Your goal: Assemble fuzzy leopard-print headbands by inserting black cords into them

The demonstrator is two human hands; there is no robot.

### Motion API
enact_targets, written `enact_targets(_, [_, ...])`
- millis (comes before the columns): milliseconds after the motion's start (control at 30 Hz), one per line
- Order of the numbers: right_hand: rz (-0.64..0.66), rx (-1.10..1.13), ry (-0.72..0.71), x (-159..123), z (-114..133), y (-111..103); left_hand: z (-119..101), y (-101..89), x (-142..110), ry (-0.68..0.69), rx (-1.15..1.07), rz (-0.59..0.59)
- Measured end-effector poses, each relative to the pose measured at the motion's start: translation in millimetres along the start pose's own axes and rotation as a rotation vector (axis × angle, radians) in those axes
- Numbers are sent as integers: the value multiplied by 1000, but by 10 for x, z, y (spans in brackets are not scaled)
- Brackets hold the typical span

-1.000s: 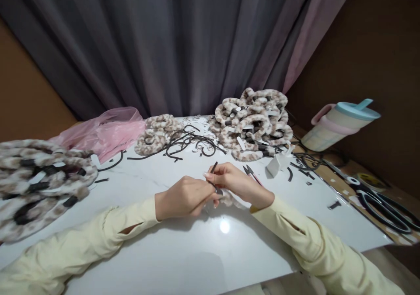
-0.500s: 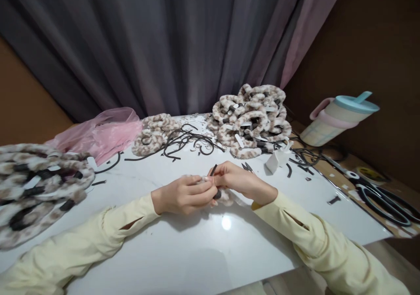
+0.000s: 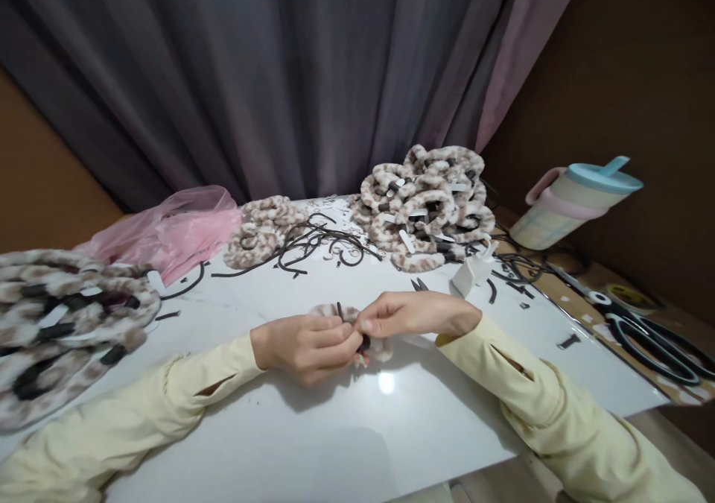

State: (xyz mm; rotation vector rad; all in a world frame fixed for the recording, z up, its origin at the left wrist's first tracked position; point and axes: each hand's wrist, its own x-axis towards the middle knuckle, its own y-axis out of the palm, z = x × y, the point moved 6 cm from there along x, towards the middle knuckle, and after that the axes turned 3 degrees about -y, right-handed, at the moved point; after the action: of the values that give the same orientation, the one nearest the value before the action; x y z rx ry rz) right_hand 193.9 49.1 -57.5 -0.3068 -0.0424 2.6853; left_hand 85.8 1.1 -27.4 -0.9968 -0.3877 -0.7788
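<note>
My left hand (image 3: 313, 346) is closed around a white-and-brown furry ring (image 3: 383, 349) held low over the table's middle. A dark section of the ring shows beside my fingertips, and a short black cord end (image 3: 339, 311) sticks up above the fingers. My right hand (image 3: 410, 314) meets the left one, thumb and forefinger pinched together at the ring's dark section. What lies between those fingertips is too small to make out. Dark pointed snips (image 3: 418, 285) lie just behind my right hand, partly hidden by it.
Furry rings with white tags are heaped at back right (image 3: 430, 205) and left (image 3: 67, 324); a smaller furry pile (image 3: 262, 231) stands near black cords (image 3: 313, 242). A pink bag (image 3: 184, 223), white container (image 3: 472, 273), tumbler (image 3: 575, 205) and large scissors (image 3: 642, 339) surround the work area.
My right hand has moved slightly down and to the right. The cord end now stands more upright and further left, and more of the furry ring shows behind my left hand.
</note>
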Motion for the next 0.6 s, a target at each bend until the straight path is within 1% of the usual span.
enact_targets(67, [37, -64, -18, 5, -1, 10, -26, -10, -31, 70, -38, 4])
enact_targets(133, [35, -131, -60, 18, 20, 27, -37, -30, -38, 129, -53, 21])
enact_targets(233, [-38, -242, -140, 23, 102, 51, -12, -97, 9, 171, -56, 33])
enact_targets(267, [-81, -273, -159, 22, 131, 53, 7, -123, 35, 163, -90, 37])
enact_targets(333, [-161, -302, -155, 26, 157, 62, 65, -152, 84, 87, -229, 71])
enact_targets(433, [-240, -260, -78, 59, 103, 92, 109, -147, 110, -51, -423, 127])
enact_targets(500, [-275, -232, -19, 91, 35, 121, 78, -156, 95, -80, -458, 118])
enact_targets(600, [-318, -237, 21, 138, -51, 159, -30, -185, 37, -33, -388, 76])
